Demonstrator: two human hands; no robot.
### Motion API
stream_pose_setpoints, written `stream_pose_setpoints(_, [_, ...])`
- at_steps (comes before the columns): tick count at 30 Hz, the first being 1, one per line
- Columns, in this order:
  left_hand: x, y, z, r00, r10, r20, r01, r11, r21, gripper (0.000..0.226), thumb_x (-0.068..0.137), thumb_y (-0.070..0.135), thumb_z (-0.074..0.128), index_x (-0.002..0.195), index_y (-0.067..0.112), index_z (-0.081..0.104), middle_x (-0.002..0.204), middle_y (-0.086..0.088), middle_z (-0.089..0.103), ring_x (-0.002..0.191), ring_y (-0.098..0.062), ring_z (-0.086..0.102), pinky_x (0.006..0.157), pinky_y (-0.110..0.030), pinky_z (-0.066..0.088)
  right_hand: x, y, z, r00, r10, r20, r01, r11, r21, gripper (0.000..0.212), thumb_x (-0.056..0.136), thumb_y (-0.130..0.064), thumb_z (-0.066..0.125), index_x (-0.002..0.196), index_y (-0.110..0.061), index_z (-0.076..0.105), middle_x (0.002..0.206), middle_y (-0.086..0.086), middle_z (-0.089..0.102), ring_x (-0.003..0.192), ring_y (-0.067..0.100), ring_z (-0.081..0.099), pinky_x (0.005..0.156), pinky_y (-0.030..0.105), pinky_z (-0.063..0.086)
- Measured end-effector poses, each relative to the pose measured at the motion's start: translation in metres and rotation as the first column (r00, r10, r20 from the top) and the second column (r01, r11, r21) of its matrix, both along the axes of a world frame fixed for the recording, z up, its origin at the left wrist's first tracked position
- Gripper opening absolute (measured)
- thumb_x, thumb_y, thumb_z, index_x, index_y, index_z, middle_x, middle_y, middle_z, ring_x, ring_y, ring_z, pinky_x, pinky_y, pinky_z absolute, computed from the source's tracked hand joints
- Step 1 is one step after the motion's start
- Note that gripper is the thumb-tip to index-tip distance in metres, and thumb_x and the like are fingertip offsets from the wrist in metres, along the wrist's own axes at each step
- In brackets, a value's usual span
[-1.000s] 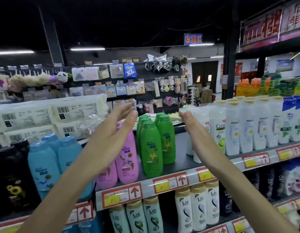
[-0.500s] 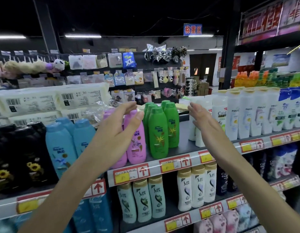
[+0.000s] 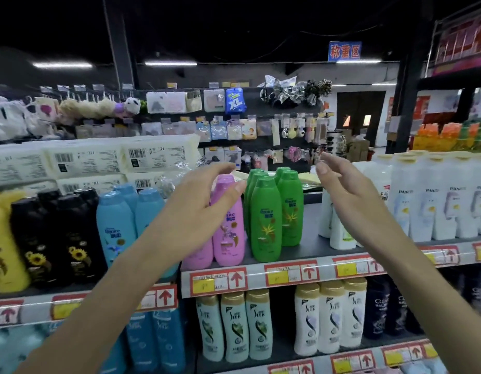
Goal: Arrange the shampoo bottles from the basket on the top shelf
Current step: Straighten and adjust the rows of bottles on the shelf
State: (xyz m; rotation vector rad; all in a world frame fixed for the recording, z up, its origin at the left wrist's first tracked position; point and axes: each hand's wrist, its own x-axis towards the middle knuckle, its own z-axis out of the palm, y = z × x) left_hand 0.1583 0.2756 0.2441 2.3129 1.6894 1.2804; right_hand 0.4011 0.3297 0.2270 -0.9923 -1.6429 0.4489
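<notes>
Nothing is gripped (contact unclear): left hand is spread beside pink bottle; bare shelf is seen below relaxed fingers of right hand.

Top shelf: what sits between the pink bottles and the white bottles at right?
Head view: a cluster of green bottles right beside the pink bottles, then bare dark shelf up to the white bottles.

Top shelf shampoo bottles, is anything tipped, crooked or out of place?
Nothing stands out. The pink bottles, green bottles and white Pantene bottles all stand upright; only a bare gap of shelf separates green from white.
</notes>
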Motion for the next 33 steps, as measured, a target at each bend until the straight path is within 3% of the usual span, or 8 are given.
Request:
stream_pose_setpoints(2, [0.013, 0.006, 0.008, 0.998, 0.040, -0.049, -0.039, 0.999, 0.017, 0.050, 0.097, 0.054, 0.047, 0.143, 0.036, 0.047, 0.139, 0.021, 0.051, 0.110, 0.003, 0.047, 0.101, -0.029, 0.038, 0.007, 0.010, 0.008, 0.999, 0.024, 0.049, -0.025, 0.999, 0.022, 0.051, 0.099, -0.047, 0.046, 0.146, -0.026, 0.044, 0.137, -0.016, 0.053, 0.117, -0.004, 0.051, 0.085, 0.008, 0.038])
stream_pose_setpoints(4, [0.024, 0.015, 0.016, 0.992, 0.081, -0.102, -0.077, 0.996, 0.036, 0.044, 0.097, 0.049, 0.052, 0.138, 0.035, 0.052, 0.131, 0.022, 0.054, 0.090, 0.006, 0.048, 0.095, -0.030, 0.043, 0.014, 0.020, 0.018, 0.990, 0.013, 0.140, -0.025, 0.996, 0.083, 0.045, 0.100, -0.035, 0.052, 0.143, -0.021, 0.049, 0.137, -0.009, 0.057, 0.120, 0.003, 0.054, 0.096, 0.019, 0.046])
stream_pose_setpoints(7, [0.039, 0.034, 0.025, 0.976, 0.140, -0.165, -0.132, 0.989, 0.060, 0.033, 0.093, 0.042, 0.062, 0.126, 0.035, 0.062, 0.118, 0.021, 0.062, 0.099, 0.003, 0.056, 0.102, -0.033, 0.046, 0.023, 0.039, 0.036, 0.954, -0.029, 0.300, -0.024, 0.985, 0.171, 0.037, 0.098, -0.026, 0.059, 0.133, -0.015, 0.059, 0.127, -0.002, 0.063, 0.110, 0.008, 0.061, 0.100, 0.031, 0.050])
stream_pose_setpoints(12, [0.055, 0.057, 0.029, 0.934, 0.230, -0.272, -0.223, 0.973, 0.057, 0.029, 0.087, 0.048, 0.067, 0.113, 0.036, 0.069, 0.108, 0.019, 0.067, 0.097, -0.004, 0.059, 0.099, -0.043, 0.048, 0.016, 0.073, 0.054, 0.780, -0.096, 0.618, -0.058, 0.973, 0.224, 0.029, 0.097, -0.029, 0.060, 0.122, -0.016, 0.066, 0.119, 0.002, 0.065, 0.109, 0.018, 0.061, 0.098, 0.035, 0.048])
stream_pose_setpoints(16, [0.060, 0.065, 0.027, 0.905, 0.254, -0.340, -0.262, 0.965, 0.023, 0.030, 0.086, 0.051, 0.068, 0.112, 0.037, 0.069, 0.099, 0.020, 0.065, 0.080, 0.005, 0.054, 0.094, -0.035, 0.050, 0.005, 0.092, 0.054, 0.653, -0.109, 0.750, -0.049, 0.982, 0.184, 0.029, 0.096, -0.036, 0.061, 0.118, -0.018, 0.068, 0.121, 0.003, 0.063, 0.111, 0.023, 0.059, 0.091, 0.037, 0.050])
stream_pose_setpoints(20, [0.062, 0.070, 0.024, 0.906, 0.263, -0.333, -0.270, 0.962, 0.024, 0.032, 0.086, 0.052, 0.068, 0.112, 0.034, 0.068, 0.090, 0.019, 0.063, 0.082, 0.000, 0.061, 0.094, -0.039, 0.051, -0.003, 0.103, 0.050, 0.593, -0.112, 0.798, -0.025, 0.987, 0.157, 0.035, 0.094, -0.038, 0.064, 0.121, -0.017, 0.062, 0.119, 0.005, 0.060, 0.112, 0.026, 0.055, 0.083, 0.039, 0.046])
stream_pose_setpoints(27, [0.062, 0.078, 0.023, 0.907, 0.283, -0.311, -0.280, 0.958, 0.054, 0.032, 0.083, 0.056, 0.070, 0.105, 0.033, 0.067, 0.090, 0.014, 0.068, 0.088, -0.008, 0.064, 0.099, -0.042, 0.047, -0.004, 0.108, 0.058, 0.645, 0.000, 0.765, -0.081, 0.994, 0.069, 0.025, 0.090, -0.029, 0.070, 0.110, -0.014, 0.070, 0.110, 0.007, 0.067, 0.091, 0.018, 0.055, 0.086, 0.033, 0.049])
stream_pose_setpoints(33, [0.062, 0.079, 0.021, 0.922, 0.276, -0.272, -0.264, 0.961, 0.081, 0.034, 0.082, 0.055, 0.071, 0.106, 0.031, 0.069, 0.089, 0.012, 0.069, 0.088, -0.009, 0.065, 0.102, -0.043, 0.045, 0.005, 0.099, 0.059, 0.661, 0.036, 0.749, -0.122, 0.991, 0.061, 0.019, 0.090, -0.027, 0.071, 0.106, -0.017, 0.071, 0.099, 0.002, 0.067, 0.088, 0.018, 0.059, 0.077, 0.029, 0.043])
